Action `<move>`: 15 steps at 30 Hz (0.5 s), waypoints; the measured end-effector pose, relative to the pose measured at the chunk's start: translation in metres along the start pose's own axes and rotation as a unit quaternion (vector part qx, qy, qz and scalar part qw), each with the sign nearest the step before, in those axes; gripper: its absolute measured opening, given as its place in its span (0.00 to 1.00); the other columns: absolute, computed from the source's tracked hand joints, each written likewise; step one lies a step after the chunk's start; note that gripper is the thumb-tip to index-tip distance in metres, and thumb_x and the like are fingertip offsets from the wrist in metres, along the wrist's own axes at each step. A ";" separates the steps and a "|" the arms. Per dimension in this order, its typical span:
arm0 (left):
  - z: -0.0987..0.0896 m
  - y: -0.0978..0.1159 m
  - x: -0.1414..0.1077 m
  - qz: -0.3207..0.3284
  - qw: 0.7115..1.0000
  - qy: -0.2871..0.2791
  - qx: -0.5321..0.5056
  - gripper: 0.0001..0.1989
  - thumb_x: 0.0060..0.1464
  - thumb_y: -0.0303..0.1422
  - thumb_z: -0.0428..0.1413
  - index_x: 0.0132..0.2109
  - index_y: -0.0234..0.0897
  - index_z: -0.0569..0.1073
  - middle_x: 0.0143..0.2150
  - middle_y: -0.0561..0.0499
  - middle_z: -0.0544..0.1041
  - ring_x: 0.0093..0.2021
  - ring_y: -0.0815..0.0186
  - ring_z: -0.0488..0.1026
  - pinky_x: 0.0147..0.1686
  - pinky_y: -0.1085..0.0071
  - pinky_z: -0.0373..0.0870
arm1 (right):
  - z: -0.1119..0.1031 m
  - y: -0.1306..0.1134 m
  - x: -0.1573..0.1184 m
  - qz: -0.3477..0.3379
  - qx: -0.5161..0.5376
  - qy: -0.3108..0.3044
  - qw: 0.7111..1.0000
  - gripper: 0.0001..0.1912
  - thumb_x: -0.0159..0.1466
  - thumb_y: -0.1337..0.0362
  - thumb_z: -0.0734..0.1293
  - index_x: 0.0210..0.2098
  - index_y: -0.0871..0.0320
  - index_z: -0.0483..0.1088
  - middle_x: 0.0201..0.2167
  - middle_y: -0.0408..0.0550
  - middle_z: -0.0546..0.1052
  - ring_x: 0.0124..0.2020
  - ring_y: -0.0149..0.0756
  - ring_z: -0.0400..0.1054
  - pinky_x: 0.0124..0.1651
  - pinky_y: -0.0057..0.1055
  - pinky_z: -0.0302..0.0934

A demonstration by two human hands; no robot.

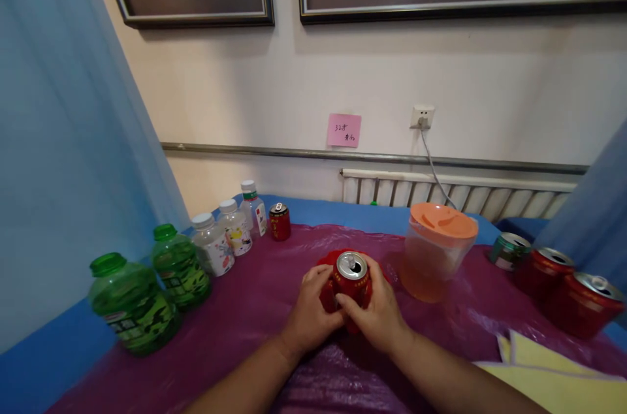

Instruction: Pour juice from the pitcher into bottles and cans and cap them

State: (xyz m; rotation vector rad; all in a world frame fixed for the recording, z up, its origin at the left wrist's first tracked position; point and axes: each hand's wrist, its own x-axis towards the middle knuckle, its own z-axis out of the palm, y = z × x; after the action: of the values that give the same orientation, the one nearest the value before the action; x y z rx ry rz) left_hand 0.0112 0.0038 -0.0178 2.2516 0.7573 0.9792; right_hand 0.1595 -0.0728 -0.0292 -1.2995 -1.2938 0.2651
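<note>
Between my two hands an opened red drink can (pixel 351 280) stands upright at the middle of the table, its silver top facing me. My left hand (pixel 313 303) wraps the can's left side, and my right hand (pixel 379 309) wraps its right side, with the thumbs crossing near its front. Beneath and behind the can shows a bright red round thing (pixel 337 256), mostly hidden by the can and hands. Just right of my right hand stands a clear plastic pitcher (pixel 431 264) with an orange lid.
Green bottles (pixel 134 309), white-capped clear bottles (pixel 213 247) and a small red can (pixel 279 223) line the left. At right stand red cans (pixel 582 306), a green can (pixel 509 252) and a yellow cloth (pixel 548 378). Purple sheeting (pixel 255 309) covers the blue table. A radiator (pixel 460 191) is behind.
</note>
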 end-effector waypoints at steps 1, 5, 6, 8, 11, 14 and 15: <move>0.000 0.000 0.000 -0.001 1.000 -0.002 -0.001 0.27 0.45 0.39 0.66 0.54 0.39 0.75 0.54 0.41 0.76 0.55 0.51 0.73 0.58 0.53 0.70 | 0.000 0.000 0.000 0.001 0.001 0.002 1.000 0.35 0.57 0.59 0.74 0.61 0.55 0.61 0.57 0.55 0.74 0.58 0.49 0.70 0.62 0.48 0.64; 0.001 -0.002 0.002 -0.005 1.000 -0.013 -0.002 0.29 0.46 0.43 0.66 0.55 0.39 0.75 0.56 0.40 0.76 0.57 0.50 0.72 0.60 0.51 0.68 | -0.003 -0.002 0.003 -0.009 0.004 0.020 1.000 0.34 0.55 0.61 0.75 0.59 0.54 0.64 0.55 0.53 0.76 0.56 0.48 0.72 0.60 0.46 0.66; 0.001 -0.004 0.003 -0.005 1.000 -0.015 -0.003 0.31 0.47 0.45 0.66 0.56 0.39 0.75 0.56 0.39 0.76 0.57 0.49 0.72 0.60 0.50 0.68 | -0.004 -0.004 0.005 -0.011 0.004 0.025 1.000 0.33 0.55 0.61 0.75 0.58 0.54 0.65 0.54 0.53 0.76 0.55 0.47 0.72 0.60 0.46 0.66; 0.000 -0.008 0.006 -0.005 1.000 -0.018 -0.005 0.35 0.46 0.50 0.67 0.58 0.39 0.74 0.58 0.38 0.75 0.59 0.47 0.71 0.61 0.48 0.67 | -0.005 -0.009 0.009 -0.009 0.006 0.033 0.999 0.31 0.54 0.61 0.75 0.56 0.54 0.67 0.52 0.52 0.77 0.53 0.47 0.73 0.59 0.46 0.67; -0.001 -0.017 0.012 0.000 1.000 -0.020 -0.001 0.41 0.42 0.55 0.68 0.60 0.39 0.73 0.60 0.36 0.74 0.60 0.45 0.71 0.62 0.46 0.66 | -0.007 -0.023 0.020 0.015 0.019 0.048 0.999 0.32 0.52 0.60 0.76 0.54 0.54 0.68 0.51 0.51 0.78 0.51 0.45 0.73 0.58 0.45 0.67; -0.002 -0.027 0.018 0.018 1.000 -0.011 0.015 0.44 0.41 0.58 0.67 0.60 0.39 0.73 0.61 0.36 0.73 0.61 0.44 0.72 0.61 0.44 0.68 | -0.016 -0.042 0.034 0.031 0.033 0.070 0.997 0.34 0.49 0.58 0.78 0.54 0.54 0.68 0.50 0.49 0.78 0.50 0.44 0.73 0.57 0.45 0.67; -0.002 -0.030 0.020 0.023 0.999 -0.011 0.023 0.43 0.41 0.58 0.66 0.60 0.39 0.73 0.62 0.36 0.73 0.60 0.43 0.72 0.60 0.44 0.69 | -0.022 -0.049 0.038 0.032 0.042 0.073 0.996 0.35 0.49 0.57 0.79 0.54 0.54 0.68 0.49 0.49 0.78 0.50 0.44 0.73 0.57 0.44 0.67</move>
State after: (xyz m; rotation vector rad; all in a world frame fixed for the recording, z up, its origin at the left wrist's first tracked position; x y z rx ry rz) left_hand 0.0125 0.0386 -0.0280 2.3243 0.7300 0.9665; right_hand 0.1662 -0.0725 0.0365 -1.2661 -1.1080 0.2605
